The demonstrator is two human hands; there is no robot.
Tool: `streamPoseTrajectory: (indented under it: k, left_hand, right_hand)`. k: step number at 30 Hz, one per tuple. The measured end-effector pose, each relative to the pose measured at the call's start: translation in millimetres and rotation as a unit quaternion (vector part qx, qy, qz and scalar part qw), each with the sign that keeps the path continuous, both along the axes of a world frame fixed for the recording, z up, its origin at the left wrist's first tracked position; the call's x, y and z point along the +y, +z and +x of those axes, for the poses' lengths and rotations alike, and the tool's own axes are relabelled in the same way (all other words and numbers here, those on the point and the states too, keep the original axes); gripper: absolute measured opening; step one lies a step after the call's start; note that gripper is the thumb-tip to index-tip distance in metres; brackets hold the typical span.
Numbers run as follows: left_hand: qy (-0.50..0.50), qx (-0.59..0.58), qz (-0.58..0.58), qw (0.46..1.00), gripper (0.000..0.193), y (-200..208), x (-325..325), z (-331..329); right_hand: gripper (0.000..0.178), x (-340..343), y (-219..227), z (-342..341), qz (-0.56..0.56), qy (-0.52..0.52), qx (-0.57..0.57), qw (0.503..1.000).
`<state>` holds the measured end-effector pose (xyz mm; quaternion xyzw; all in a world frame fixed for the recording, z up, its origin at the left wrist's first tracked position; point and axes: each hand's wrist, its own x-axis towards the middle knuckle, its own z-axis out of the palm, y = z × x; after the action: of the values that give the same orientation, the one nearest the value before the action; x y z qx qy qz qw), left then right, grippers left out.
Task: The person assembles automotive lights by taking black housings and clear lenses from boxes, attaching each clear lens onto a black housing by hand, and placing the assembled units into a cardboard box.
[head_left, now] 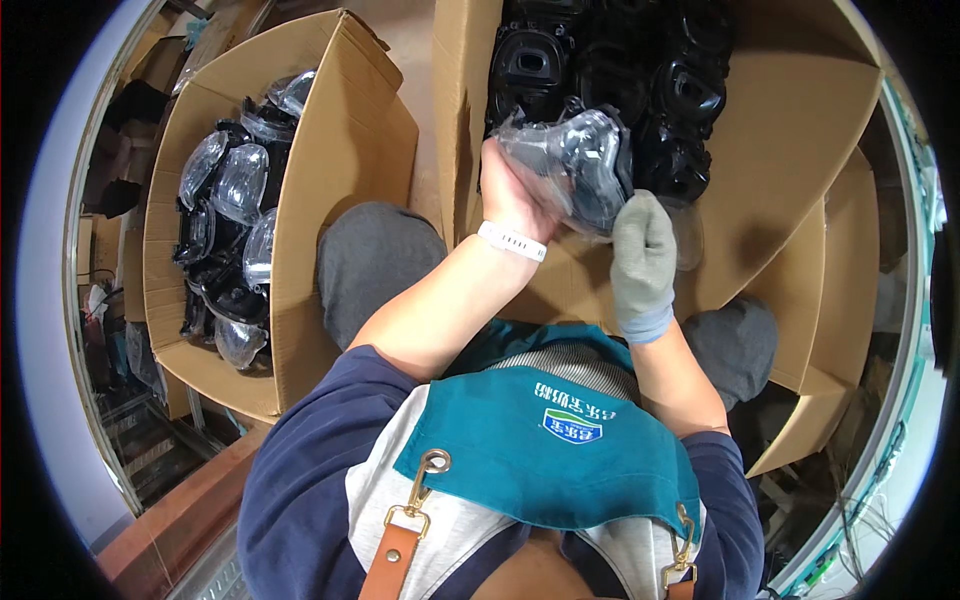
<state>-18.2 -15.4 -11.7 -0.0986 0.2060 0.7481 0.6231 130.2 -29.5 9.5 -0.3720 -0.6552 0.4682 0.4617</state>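
Above the large cardboard box, my hands hold a clear-fronted black part that looks like a vehicle headlight, partly wrapped in thin clear plastic film. My bare left hand, with a white wristband, is closed around its left side and underside. In a grey knitted glove, my right hand has its fingers closed at the lower right edge of the headlight. The fingertips of both hands are partly hidden. Several black housings stand in rows inside the box just beyond.
The large box has its flaps spread open. To the left stands another open cardboard box, full of clear-fronted black parts. My grey-clad knees flank the near side. A further carton is at the right.
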Motion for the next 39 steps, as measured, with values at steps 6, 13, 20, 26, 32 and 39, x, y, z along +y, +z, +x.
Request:
streamPoseTrajectory:
  k: [6,13,20,26,32,39]
  left_hand:
    - [0.071,0.144,0.018,0.987,0.034,1.7,-7.3,-1.1]
    - [0.071,0.146,0.031,0.986,0.037,0.0,-17.5,4.6]
    - [0.085,0.254,0.043,0.962,0.043,-1.9,-17.3,-3.3]
    - [0.104,0.282,-0.017,0.953,0.044,5.7,-22.3,3.9]
    - [0.264,0.587,0.105,0.758,0.043,39.3,-74.5,-58.2]
    - [0.331,0.832,-0.396,0.203,0.044,76.9,-153.8,-254.6]
  right_hand:
    - [0.026,14.1,26.0,11.5,-0.051,0.042,0.082,0.994]
    - [0.022,1.9,19.6,16.1,-0.103,0.048,0.092,0.989]
    - [0.046,-11.1,23.9,2.7,0.060,0.025,0.026,0.998]
    - [0.065,-23.1,11.6,-12.6,0.145,0.010,0.000,0.989]
    - [0.066,32.2,6.9,12.1,0.321,0.060,-0.047,0.944]
    - [0.084,126.3,-81.9,93.3,-0.056,-0.112,-0.639,0.759]
